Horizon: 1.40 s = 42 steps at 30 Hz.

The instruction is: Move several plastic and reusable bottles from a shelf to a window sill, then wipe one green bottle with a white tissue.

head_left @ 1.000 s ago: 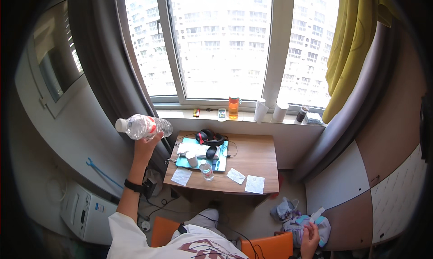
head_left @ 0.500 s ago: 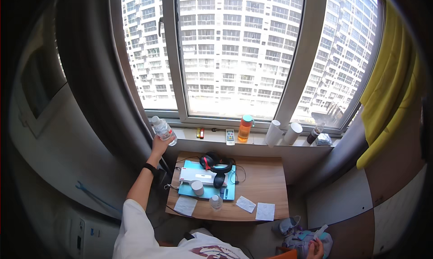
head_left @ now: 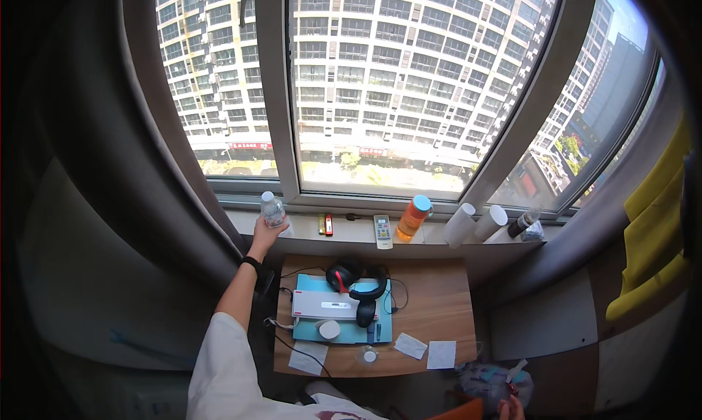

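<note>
A clear plastic water bottle (head_left: 273, 212) with a white cap is gripped by my left hand (head_left: 268, 234). It stands nearly upright at the left end of the windowsill (head_left: 301, 225); I cannot tell whether its base rests there. My left fingers wrap round its lower half, and a black band circles that wrist. At the lower right edge, my right hand (head_left: 512, 408) is partly in view, its fingers curled beside a grey and teal bag (head_left: 477, 380). A narrow white piece (head_left: 516, 369) rises just above these fingers. What they hold is unclear.
Along the sill stand a remote control (head_left: 383, 232), an orange bottle (head_left: 414, 219), two white rolls (head_left: 460, 225) and a dark bottle (head_left: 523, 222). Below, a wooden table (head_left: 431, 288) carries headphones (head_left: 342, 276), a blue folder (head_left: 307, 332), a white cup (head_left: 328, 330), a small clear bottle (head_left: 368, 355) and papers (head_left: 441, 355).
The view has shifted and tilted. My left hand has brought the water bottle more upright over the sill. My right hand stays low beside the bag.
</note>
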Motion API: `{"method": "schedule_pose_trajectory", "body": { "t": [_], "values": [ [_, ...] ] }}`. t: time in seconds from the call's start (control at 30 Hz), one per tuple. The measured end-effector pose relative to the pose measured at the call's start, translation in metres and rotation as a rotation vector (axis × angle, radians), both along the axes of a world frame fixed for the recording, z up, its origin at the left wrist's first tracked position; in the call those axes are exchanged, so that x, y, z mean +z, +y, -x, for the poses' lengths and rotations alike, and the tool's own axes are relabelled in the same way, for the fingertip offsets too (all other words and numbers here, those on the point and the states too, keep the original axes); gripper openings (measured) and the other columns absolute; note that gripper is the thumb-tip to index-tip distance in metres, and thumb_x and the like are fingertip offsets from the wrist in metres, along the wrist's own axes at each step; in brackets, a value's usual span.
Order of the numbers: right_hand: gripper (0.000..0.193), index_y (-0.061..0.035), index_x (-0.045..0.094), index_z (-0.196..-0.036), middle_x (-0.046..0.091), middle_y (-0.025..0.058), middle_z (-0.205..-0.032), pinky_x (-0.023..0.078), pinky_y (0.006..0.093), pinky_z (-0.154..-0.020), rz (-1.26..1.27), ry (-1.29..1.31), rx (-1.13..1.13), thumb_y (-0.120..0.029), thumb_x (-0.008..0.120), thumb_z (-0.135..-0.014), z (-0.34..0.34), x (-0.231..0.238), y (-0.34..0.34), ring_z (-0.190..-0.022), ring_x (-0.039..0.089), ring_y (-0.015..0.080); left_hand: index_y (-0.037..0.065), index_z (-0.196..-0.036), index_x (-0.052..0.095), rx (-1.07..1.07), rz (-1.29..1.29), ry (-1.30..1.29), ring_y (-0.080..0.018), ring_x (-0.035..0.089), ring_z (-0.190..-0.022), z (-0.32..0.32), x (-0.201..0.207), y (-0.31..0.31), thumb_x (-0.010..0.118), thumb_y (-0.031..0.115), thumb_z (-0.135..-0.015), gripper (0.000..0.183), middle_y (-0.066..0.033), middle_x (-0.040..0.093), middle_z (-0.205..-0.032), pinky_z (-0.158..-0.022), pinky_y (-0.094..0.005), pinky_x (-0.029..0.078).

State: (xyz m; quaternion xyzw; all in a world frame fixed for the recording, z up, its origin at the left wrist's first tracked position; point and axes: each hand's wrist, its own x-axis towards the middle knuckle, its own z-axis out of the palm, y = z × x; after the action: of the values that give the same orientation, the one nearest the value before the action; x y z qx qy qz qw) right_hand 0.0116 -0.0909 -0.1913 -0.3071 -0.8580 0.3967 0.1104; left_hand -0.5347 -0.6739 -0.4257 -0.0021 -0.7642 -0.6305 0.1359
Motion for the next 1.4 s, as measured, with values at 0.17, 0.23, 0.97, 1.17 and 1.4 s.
{"method": "schedule_pose_trajectory", "body": {
  "t": [0.17, 0.23, 0.97, 1.17, 1.4],
  "values": [
    [0.034, 0.0043, 0.060, -0.128, 0.067, 0.0154, -0.120, 0.050, 0.0337, -0.094, 0.041, -0.006, -0.012, -0.018, 0.059, -0.102, 0.016, 0.007, -0.011, -0.108, 0.064, 0.0232, 0.003, -0.115, 0.062, -0.031, -0.012, -0.013, -0.0176, 0.068, -0.100, 0.029, -0.027, -0.023, 0.087, 0.008, -0.074, 0.049, -0.0058, 0.071, -0.107, -0.088, -0.0333, 0.053],
    [0.035, 0.0043, 0.059, -0.129, 0.067, 0.0153, -0.119, 0.050, 0.0336, -0.094, -0.019, -0.027, 0.006, -0.019, 0.059, -0.102, 0.017, 0.006, -0.014, -0.107, 0.064, 0.0230, 0.003, -0.120, 0.059, 0.029, 0.001, -0.061, -0.0180, 0.067, -0.103, 0.030, -0.031, -0.024, 0.087, 0.009, -0.073, 0.055, -0.0057, 0.071, -0.110, -0.090, -0.0338, 0.053],
    [0.034, 0.0045, 0.058, -0.129, 0.067, 0.0145, -0.119, 0.049, 0.0332, -0.095, -0.040, 0.005, 0.100, -0.017, 0.058, -0.103, -0.002, -0.008, 0.021, -0.109, 0.063, 0.0238, -0.004, -0.142, 0.044, 0.315, 0.239, -0.144, -0.0304, 0.060, -0.119, -0.023, 0.000, -0.007, 0.077, 0.034, -0.088, 0.073, -0.0236, 0.059, -0.132, -0.099, -0.0402, 0.048],
    [0.037, 0.0036, 0.058, -0.129, 0.067, 0.0147, -0.120, 0.049, 0.0359, -0.094, -0.069, 0.031, 0.128, -0.023, 0.058, -0.103, -0.040, -0.040, 0.081, -0.109, 0.063, 0.0255, 0.000, -0.132, 0.055, 0.216, 0.130, 0.099, -0.0177, 0.065, -0.104, -0.202, 0.099, 0.078, 0.059, 0.020, -0.102, 0.036, -0.0131, 0.066, -0.116, -0.090, -0.0295, 0.052],
    [0.039, 0.0053, 0.063, -0.122, 0.070, 0.0152, -0.111, 0.050, 0.0377, -0.091, 0.036, 0.096, 0.171, -0.027, 0.061, -0.102, -0.070, -0.058, 0.123, -0.103, 0.065, 0.0264, -0.002, -0.137, 0.054, -0.214, 0.293, -0.049, -0.0278, 0.064, -0.115, -0.377, 0.074, 0.224, 0.076, 0.033, -0.090, 0.062, -0.0186, 0.061, -0.129, -0.096, -0.0366, 0.051]
  ]
}}
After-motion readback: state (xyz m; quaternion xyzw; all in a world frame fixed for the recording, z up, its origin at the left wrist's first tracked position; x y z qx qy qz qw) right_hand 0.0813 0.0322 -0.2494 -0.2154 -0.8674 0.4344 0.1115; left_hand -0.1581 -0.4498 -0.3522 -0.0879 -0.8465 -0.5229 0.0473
